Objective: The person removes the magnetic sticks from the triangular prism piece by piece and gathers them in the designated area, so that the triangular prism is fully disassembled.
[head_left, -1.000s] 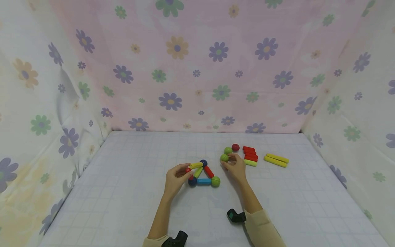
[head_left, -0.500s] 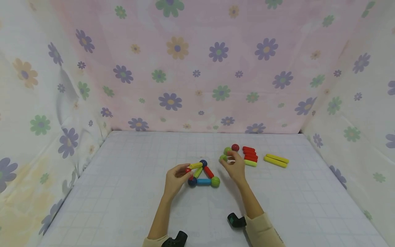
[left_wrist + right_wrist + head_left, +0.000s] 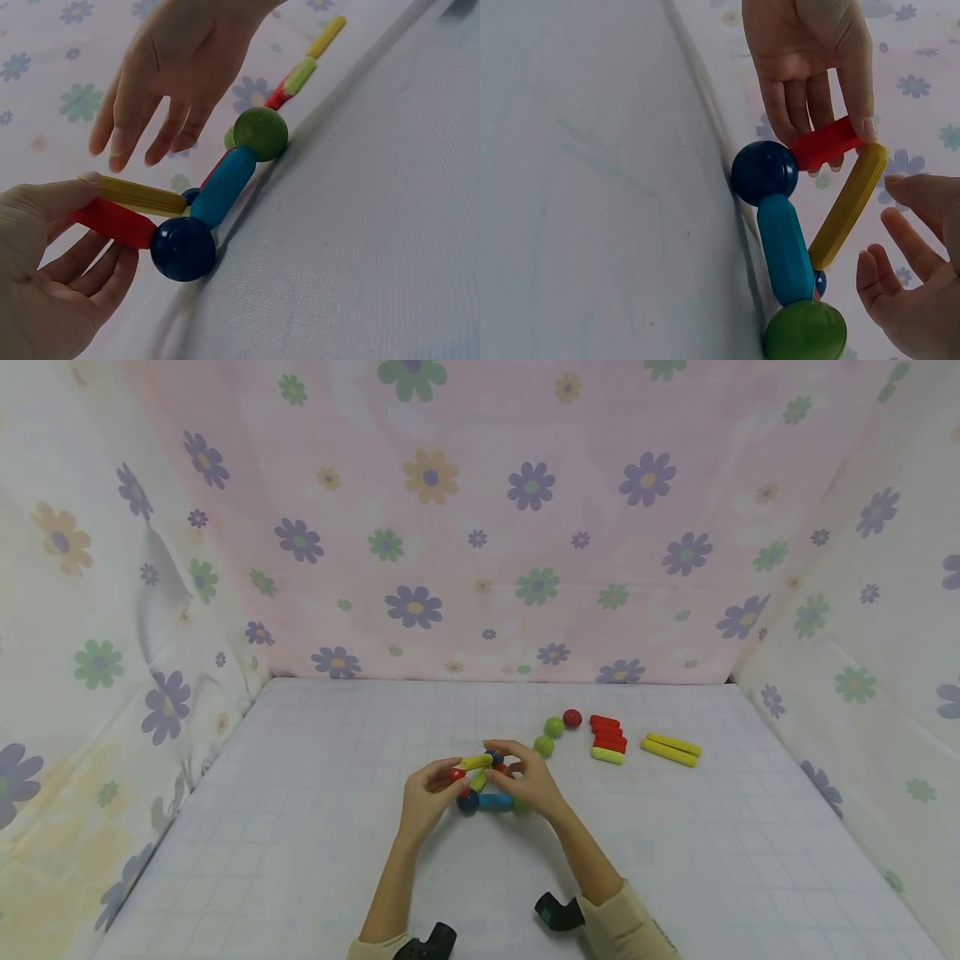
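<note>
A small frame of toy building rods and balls stands mid-table. A blue rod (image 3: 785, 251) links a dark blue ball (image 3: 765, 172) to a green ball (image 3: 806, 334) along its near side. My left hand (image 3: 423, 793) pinches the raised tip where a red rod (image 3: 116, 223) and a yellow rod (image 3: 142, 196) meet. Those two rods slope up from the dark blue balls. My right hand (image 3: 534, 783) is at the frame's right side, fingers apart and loosely bent, holding nothing. In the head view it covers part of the frame's right-hand red rod and the green ball.
Behind the right hand lie two light green balls (image 3: 543, 746) and a red ball (image 3: 572, 719). Right of them are several short red rods (image 3: 609, 732) with a yellow-green rod (image 3: 608, 756). Two longer yellow rods (image 3: 671, 749) lie further right. Floral cloth walls surround the table.
My right hand has moved left from the loose green balls to the frame, leaving them on the table. The left hand keeps its pinch in the same place.
</note>
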The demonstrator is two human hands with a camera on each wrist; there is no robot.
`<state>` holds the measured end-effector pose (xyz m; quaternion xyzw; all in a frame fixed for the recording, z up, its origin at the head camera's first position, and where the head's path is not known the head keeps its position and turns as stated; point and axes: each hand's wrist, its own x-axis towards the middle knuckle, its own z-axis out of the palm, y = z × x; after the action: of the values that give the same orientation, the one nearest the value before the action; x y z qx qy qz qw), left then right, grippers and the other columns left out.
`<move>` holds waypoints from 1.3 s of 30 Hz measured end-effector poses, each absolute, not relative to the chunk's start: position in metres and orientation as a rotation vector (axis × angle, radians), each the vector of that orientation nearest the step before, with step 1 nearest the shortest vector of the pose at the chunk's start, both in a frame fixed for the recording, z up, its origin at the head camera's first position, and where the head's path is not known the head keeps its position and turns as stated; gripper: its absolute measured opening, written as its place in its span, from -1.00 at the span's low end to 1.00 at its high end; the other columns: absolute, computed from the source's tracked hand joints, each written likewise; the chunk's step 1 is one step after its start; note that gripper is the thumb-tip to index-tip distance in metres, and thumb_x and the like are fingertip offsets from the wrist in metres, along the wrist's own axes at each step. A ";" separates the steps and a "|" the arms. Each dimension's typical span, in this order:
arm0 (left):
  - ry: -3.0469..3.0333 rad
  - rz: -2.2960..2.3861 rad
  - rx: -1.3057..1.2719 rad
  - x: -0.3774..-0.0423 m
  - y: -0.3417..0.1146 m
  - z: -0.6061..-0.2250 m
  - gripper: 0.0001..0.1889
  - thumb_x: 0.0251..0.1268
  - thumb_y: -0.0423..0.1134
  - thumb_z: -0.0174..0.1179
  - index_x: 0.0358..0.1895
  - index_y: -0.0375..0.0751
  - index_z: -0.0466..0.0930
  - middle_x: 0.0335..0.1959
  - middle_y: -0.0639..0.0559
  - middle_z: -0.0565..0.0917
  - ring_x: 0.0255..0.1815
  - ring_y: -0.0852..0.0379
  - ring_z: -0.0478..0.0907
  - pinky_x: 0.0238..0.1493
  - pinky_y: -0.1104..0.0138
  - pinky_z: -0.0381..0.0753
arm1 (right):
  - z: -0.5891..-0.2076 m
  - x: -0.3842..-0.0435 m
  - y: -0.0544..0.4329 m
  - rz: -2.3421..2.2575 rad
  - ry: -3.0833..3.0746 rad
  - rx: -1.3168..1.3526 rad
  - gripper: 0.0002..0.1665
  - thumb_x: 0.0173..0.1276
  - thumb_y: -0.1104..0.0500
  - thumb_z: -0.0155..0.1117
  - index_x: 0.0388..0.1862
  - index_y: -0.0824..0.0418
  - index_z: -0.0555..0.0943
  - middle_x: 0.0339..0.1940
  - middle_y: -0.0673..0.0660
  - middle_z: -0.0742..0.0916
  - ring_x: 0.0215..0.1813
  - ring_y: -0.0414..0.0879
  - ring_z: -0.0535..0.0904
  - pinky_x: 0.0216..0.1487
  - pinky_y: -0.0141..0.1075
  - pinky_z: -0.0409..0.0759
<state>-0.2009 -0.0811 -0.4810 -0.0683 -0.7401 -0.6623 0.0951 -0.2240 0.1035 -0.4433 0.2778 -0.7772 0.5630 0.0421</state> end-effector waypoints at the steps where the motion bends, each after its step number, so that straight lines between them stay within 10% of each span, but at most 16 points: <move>1: -2.193 -1.973 -0.208 -0.200 -0.081 -0.480 -0.67 0.13 -0.44 0.28 -0.02 -0.47 0.58 -0.10 -0.29 0.64 -0.16 -0.07 0.61 -0.12 0.39 0.60 | -0.440 -0.222 0.102 1.717 -2.375 0.882 -0.55 0.15 0.50 0.26 0.06 0.55 0.47 0.02 0.46 0.60 -0.05 0.40 0.44 -0.18 0.03 0.60; 8: -2.198 -1.978 -0.267 -0.186 -0.080 -0.452 -0.70 0.13 -0.49 0.25 -0.05 -0.56 0.56 -0.10 -0.36 0.63 -0.12 -0.18 0.61 -0.10 0.37 0.60 | -0.436 -0.217 0.091 1.716 -2.343 1.061 -0.60 0.16 0.54 0.20 0.03 0.56 0.49 -0.02 0.49 0.60 -0.27 0.29 0.50 -0.35 -0.37 0.50; 39: -2.490 -1.818 -0.276 -0.198 -0.083 -0.491 -0.69 0.09 -0.33 0.33 -0.09 -0.39 0.61 -0.20 -0.21 0.69 -0.20 -0.05 0.65 -0.15 0.31 0.63 | -0.431 -0.220 0.116 1.744 -2.387 0.679 -0.71 0.25 0.44 0.21 -0.07 0.56 0.47 -0.09 0.44 0.61 -0.14 0.28 0.61 -0.06 -0.20 0.62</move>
<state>-0.1978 -0.0832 -0.4914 -0.0891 -0.8042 -0.5872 0.0230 -0.2199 0.1155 -0.4306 0.2235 -0.7858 0.5741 0.0543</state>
